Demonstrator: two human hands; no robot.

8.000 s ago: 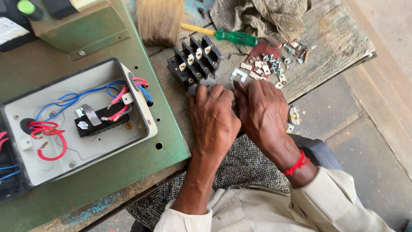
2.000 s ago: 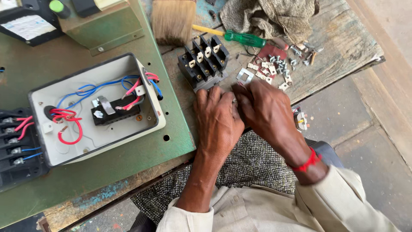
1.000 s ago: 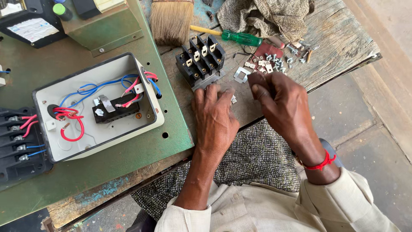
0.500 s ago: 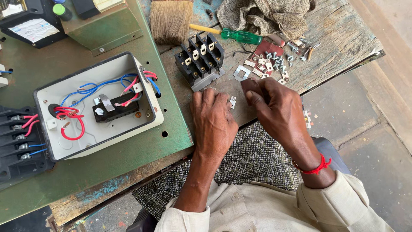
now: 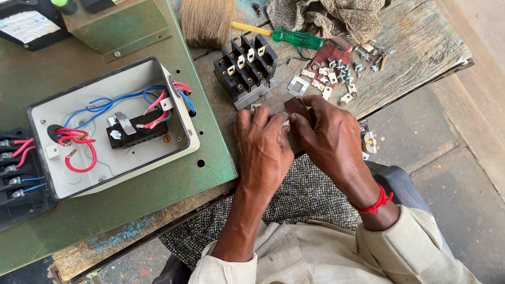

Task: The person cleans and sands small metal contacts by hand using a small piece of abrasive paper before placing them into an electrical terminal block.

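My left hand (image 5: 264,151) and my right hand (image 5: 330,141) lie side by side at the front edge of the wooden bench (image 5: 415,47), fingertips meeting over a small metal part that they mostly hide. A red thread circles my right wrist. Just beyond the fingers stands a black terminal block (image 5: 246,68) with several metal contacts, tilted. To its right lie a square metal plate (image 5: 298,85) and a scatter of small metal contacts and screws (image 5: 336,79).
An open white switch box (image 5: 113,126) with red and blue wires rests on a green metal plate (image 5: 158,184) at left. A black contactor (image 5: 18,173) sits at far left. A brush (image 5: 208,21), green-handled screwdriver (image 5: 294,37) and rag (image 5: 331,16) lie at the back.
My right hand has come back from the pile of small parts toward my left hand; the fingertips now meet again over a small part at the bench edge.
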